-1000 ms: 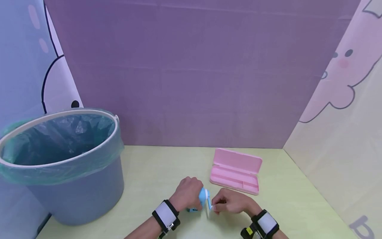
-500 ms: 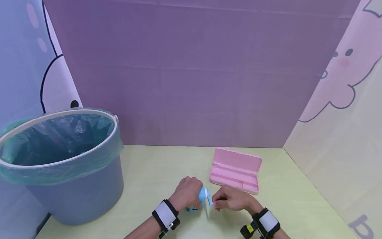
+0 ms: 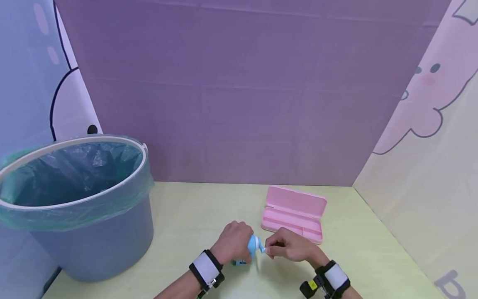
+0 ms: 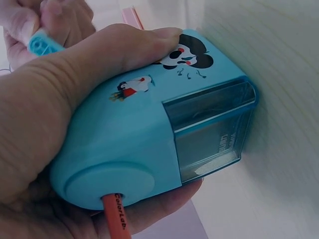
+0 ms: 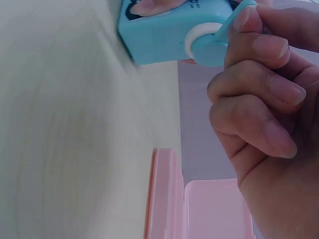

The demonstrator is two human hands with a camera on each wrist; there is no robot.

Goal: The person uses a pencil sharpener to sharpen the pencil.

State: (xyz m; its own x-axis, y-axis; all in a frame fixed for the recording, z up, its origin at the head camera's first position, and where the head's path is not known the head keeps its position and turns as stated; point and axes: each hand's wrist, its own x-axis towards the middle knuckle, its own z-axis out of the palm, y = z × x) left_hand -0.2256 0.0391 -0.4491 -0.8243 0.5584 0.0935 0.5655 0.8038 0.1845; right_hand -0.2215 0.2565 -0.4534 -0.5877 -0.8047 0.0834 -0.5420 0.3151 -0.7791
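Observation:
A light blue crank pencil sharpener (image 4: 139, 124) with cartoon prints and a clear shavings drawer (image 4: 209, 134) is gripped by my left hand (image 3: 233, 243), thumb over its printed side. A red pencil (image 4: 117, 216) lettered "ColorLab" sticks out of the sharpener's round front; its other end is hidden inside. On the opposite side, my right hand (image 3: 289, 245) pinches the end of the blue crank handle (image 5: 232, 22) between thumb and forefinger, its other fingers curled. Behind the right hand lies an open pink pencil case (image 3: 293, 214), its compartments bare.
A large grey-blue bucket (image 3: 97, 245) lined with a green plastic bag (image 3: 112, 214) stands at the left of the pale yellow table (image 3: 186, 207). A purple panel (image 3: 242, 104) rises at the back, with cartoon-printed sheets along both sides.
The crank handle has swung upward, from pointing down to slanting nearly sideways, and my right hand has risen slightly with it. My left hand keeps its hold on the sharpener, almost still.

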